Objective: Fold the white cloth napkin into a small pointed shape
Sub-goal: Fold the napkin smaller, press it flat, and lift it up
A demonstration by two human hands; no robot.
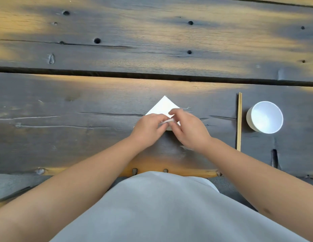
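Observation:
The white cloth napkin lies folded on the dark wooden table, its point aimed away from me; loose threads trail off its right edge. My left hand and my right hand both rest on its near half and hide it. Between their fingertips they pinch a raised fold of the cloth near the napkin's middle.
A pair of wooden chopsticks lies lengthwise to the right of the napkin. Beyond them stands a white bowl. A wide gap between planks crosses the table behind the napkin. The table's near edge runs just before my grey-clad body.

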